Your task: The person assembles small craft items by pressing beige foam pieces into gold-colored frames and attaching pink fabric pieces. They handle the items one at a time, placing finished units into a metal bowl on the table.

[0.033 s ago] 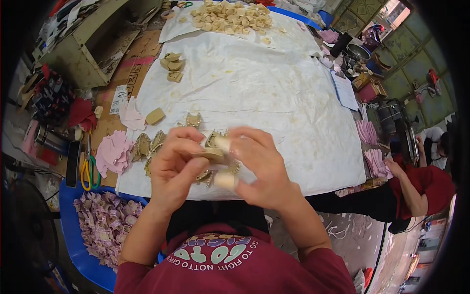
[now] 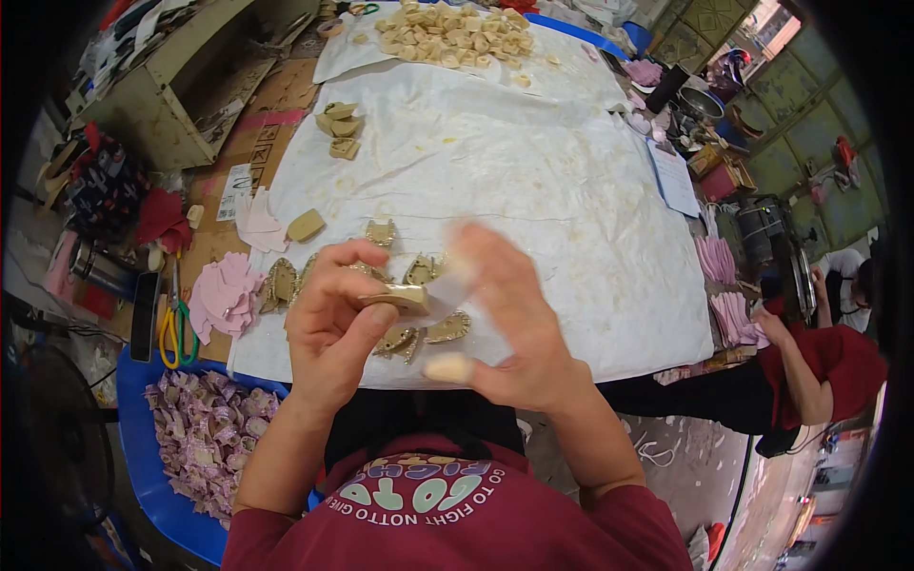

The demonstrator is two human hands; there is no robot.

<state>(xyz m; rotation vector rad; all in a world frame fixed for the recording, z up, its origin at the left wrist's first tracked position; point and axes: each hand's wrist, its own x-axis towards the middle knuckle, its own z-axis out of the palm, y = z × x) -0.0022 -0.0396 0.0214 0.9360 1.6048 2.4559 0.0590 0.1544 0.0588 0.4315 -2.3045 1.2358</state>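
Note:
My left hand (image 2: 333, 319) pinches a small tan block (image 2: 405, 297), shaped like a shoe heel, between thumb and fingers. A pale, thin flap (image 2: 446, 295) stands out from the block's right side toward my right hand (image 2: 514, 319). That hand has its thumb and fingers apart, the upper fingers smeared by motion; pale covers sit on the thumb and fingertips. Beneath and around my hands lie several tan pieces with glittery, jagged rims, among them one piece (image 2: 447, 328) near my right thumb and another (image 2: 279, 284) left of my left hand. A plain tan block (image 2: 306, 226) rests farther left.
White cloth (image 2: 514, 162) covers the table, with a heap of beige blocks (image 2: 457, 36) at the far end. Pink cut pieces (image 2: 224, 295), scissors (image 2: 174, 328) and a phone (image 2: 145, 316) lie left. A blue tub (image 2: 143, 476) holds pinkish pieces. Another person (image 2: 809, 381) works at right.
My right hand's fingers have lifted off the block and spread from the thumb, uncovering the pale flap. My left hand keeps its pinch on the block.

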